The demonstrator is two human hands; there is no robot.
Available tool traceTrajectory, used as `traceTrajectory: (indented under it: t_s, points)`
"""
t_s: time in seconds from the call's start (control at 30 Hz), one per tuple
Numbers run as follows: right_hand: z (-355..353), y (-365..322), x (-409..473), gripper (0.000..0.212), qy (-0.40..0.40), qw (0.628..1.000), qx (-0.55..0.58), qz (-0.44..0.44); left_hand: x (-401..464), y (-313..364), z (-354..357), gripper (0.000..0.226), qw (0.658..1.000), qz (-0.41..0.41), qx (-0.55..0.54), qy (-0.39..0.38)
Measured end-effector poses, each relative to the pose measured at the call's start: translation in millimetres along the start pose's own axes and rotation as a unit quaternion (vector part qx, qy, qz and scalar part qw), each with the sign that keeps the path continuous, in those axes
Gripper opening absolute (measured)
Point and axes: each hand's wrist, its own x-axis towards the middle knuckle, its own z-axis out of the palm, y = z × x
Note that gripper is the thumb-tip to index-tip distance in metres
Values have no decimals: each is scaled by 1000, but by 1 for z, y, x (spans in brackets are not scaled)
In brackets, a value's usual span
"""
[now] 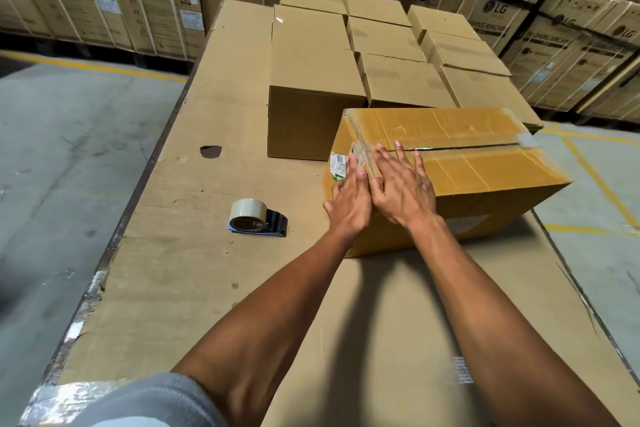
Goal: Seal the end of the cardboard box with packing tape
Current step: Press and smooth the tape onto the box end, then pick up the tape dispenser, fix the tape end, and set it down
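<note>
A yellowish cardboard box (485,163) lies on a cardboard-covered table (194,270), its top flaps closed along a dark seam with clear tape over them. My left hand (349,208) presses flat on the box's near left end, over a strip of clear tape beside a barcode label (337,165). My right hand (403,189) lies on the top corner next to it, fingers spread and pressing the tape down. A roll of packing tape (247,218) on a dark dispenser rests on the table, to the left of both hands and apart from them.
A tall plain carton (308,107) stands just behind the box, with several smaller cartons (398,80) in rows behind it. A small hole (210,151) marks the table surface. Stacks of washing machine cartons (145,0) line the back. Concrete floor (62,156) lies to the left.
</note>
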Motion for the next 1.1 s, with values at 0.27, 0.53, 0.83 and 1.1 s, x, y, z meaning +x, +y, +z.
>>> traceTrajectory:
  t_s: [0.27, 0.53, 0.83, 1.1]
  points:
    - [5, -4, -4, 80, 10, 998, 10, 56, -16, -9, -28, 72, 998, -34, 44, -39]
    - [18, -56, -28, 57, 180, 979, 41, -86, -25, -61, -77, 61, 970, 68, 232, 32]
    - [71, -123, -19, 41, 85, 984, 108, -117, -19, -126, -167, 65, 935, 16, 349, 64]
    - [129, -150, -3, 47, -131, 979, 158, 6, 9, -168, -211, 106, 932, -18, 361, -10]
